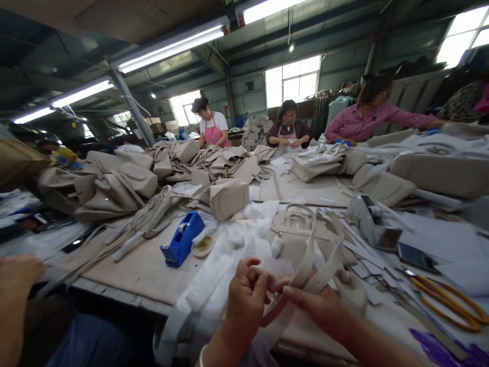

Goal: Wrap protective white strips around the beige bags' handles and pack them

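Note:
My right hand (315,302) has its thumb and fingers closed on a beige bag strap (307,257) that loops up and back over the work. My left hand (246,300) is curled close beside it, fingers pinched together at white tissue paper; what sits between the fingertips I cannot make out. Just beyond both hands a beige handbag (292,244) lies on the table, partly hidden by the strap. Crumpled white tissue paper (233,244) spreads to the left of the bag and hangs over the front edge.
A blue tape dispenser (183,239) and a tape roll (202,246) stand left. Orange-handled scissors (449,300), a phone (418,257) and a grey dispenser (374,224) lie right. Beige bags (114,183) are piled behind. Another person's arm (17,285) is at far left; co-workers sit opposite.

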`<state>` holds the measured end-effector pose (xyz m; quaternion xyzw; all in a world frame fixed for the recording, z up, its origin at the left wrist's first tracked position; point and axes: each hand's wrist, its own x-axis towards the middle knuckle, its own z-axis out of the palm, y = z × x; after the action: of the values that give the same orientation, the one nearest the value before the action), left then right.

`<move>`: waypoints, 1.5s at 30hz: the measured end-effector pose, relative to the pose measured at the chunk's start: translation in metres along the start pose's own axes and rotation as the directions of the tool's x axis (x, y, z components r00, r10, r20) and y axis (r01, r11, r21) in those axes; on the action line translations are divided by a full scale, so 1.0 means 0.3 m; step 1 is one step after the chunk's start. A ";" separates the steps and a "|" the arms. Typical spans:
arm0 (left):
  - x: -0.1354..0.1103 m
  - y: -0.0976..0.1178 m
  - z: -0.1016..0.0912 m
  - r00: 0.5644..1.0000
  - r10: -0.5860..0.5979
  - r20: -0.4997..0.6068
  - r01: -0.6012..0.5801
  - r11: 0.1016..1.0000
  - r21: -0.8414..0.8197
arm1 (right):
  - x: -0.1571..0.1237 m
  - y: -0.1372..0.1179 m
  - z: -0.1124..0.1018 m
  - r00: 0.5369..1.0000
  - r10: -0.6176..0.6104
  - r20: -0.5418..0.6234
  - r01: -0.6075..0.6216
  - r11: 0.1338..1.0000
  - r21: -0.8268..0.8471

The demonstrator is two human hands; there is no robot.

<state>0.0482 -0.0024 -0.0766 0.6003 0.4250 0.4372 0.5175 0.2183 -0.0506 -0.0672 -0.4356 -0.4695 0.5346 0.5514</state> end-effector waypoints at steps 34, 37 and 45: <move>0.049 -0.010 -0.064 0.998 -0.030 0.063 0.019 0.986 0.168 | -0.020 0.053 -0.037 0.992 0.075 -0.105 -0.095 0.974 -0.206; 0.052 0.003 -0.062 0.989 -0.085 0.117 0.064 0.984 0.169 | -0.024 0.049 -0.034 0.994 0.069 -0.087 -0.086 0.974 -0.211; 0.047 0.035 -0.060 0.988 0.152 0.026 -0.152 0.934 0.322 | -0.031 0.034 -0.028 0.998 0.039 -0.042 -0.049 0.960 -0.275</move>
<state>0.0349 0.0145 -0.0635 0.7083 0.4430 0.3999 0.3771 0.2247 -0.0594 -0.0791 -0.5281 -0.5195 0.4680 0.4818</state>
